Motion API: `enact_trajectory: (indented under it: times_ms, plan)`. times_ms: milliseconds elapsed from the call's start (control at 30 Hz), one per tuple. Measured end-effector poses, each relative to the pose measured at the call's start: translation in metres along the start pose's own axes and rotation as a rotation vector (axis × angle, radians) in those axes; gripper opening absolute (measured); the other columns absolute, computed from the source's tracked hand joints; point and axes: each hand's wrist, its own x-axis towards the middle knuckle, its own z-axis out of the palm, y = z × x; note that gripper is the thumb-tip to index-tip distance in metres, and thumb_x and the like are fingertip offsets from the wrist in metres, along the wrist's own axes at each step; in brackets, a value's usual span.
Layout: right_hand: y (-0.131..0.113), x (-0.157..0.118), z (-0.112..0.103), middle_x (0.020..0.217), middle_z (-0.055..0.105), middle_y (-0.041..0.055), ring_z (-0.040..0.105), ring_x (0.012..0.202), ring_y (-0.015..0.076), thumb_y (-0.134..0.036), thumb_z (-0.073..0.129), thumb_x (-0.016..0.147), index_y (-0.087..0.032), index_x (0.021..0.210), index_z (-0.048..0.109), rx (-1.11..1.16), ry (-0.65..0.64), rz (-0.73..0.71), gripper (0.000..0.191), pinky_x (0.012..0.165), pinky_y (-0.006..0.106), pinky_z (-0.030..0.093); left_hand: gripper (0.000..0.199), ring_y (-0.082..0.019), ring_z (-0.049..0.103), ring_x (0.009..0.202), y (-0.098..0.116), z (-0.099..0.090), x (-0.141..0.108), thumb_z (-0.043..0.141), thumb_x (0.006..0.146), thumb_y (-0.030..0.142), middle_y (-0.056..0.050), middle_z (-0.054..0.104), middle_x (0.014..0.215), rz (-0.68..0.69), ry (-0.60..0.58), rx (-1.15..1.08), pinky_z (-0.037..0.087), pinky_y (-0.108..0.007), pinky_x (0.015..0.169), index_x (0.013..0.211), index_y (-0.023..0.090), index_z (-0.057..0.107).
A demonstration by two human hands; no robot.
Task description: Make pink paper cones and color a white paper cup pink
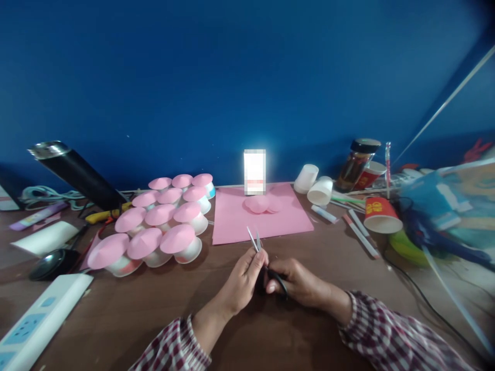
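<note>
Black-handled scissors (252, 238) point away from me above the brown table, their blades a little apart. My left hand (238, 282) is closed around them near the pivot, thumb on top. Fingers of my right hand (300, 281) are wrapped round the black handle loops. Just beyond the blade tips lies a pink paper sheet (232, 221), with round pink paper pieces (257, 204) on it. To the left, several pink paper cones (145, 242) sit on upturned cups (188, 250) in rows.
At left are a power strip (54, 309), a black flask (83, 175) and a computer mouse (53, 264). White cups (320, 191), a red paper cup (381, 214), markers (360, 236) and a lidded jar (356, 165) stand or lie at right. A blue wall rises behind a blurred-out lit object (254, 170).
</note>
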Motion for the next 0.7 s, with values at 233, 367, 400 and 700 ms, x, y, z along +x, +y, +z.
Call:
enact_trajectory:
  times_ms: [233,367,400,700]
  plan:
    - [0.009,-0.001,0.006,0.052,0.045,-0.0021,0.036,0.049,0.0081,-0.062,0.050,0.082,-0.013,0.058,0.057,-0.188,0.015,-0.052,0.056,0.045,0.019,0.029,0.032,-0.013,0.039,0.072,-0.001,-0.001,0.001,0.033,0.094,0.042,0.001,0.041,0.073,0.007,0.016,0.025,0.034,-0.025,0.071,0.075,0.018,0.044]
    - [-0.004,-0.002,0.001,0.061,0.050,-0.0006,0.040,0.055,0.0090,-0.054,0.042,0.090,-0.014,0.068,0.056,-0.117,-0.121,-0.023,0.049,0.051,0.019,0.034,0.033,-0.011,0.040,0.065,0.001,-0.003,0.001,0.035,0.092,0.045,0.002,0.040,0.071,-0.061,-0.071,-0.130,0.036,-0.025,0.064,0.076,0.018,0.044]
    - [-0.008,-0.002,0.000,0.063,0.051,-0.0001,0.041,0.056,0.0092,-0.051,0.040,0.092,-0.014,0.069,0.056,-0.114,-0.142,-0.023,0.046,0.052,0.019,0.035,0.033,-0.011,0.040,0.063,0.000,-0.002,0.001,0.036,0.092,0.047,0.002,0.040,0.071,-0.078,-0.093,-0.188,0.036,-0.024,0.061,0.076,0.018,0.044]
    - [-0.002,0.001,-0.002,0.067,0.055,0.0004,0.050,0.053,0.0094,-0.050,0.047,0.090,-0.015,0.078,0.055,0.527,0.208,0.235,0.038,0.048,0.020,0.040,0.037,-0.008,0.032,0.055,0.000,-0.006,0.004,0.057,0.080,0.048,0.006,0.034,0.059,-0.107,0.130,-0.117,0.029,-0.020,0.051,0.068,0.018,0.040]
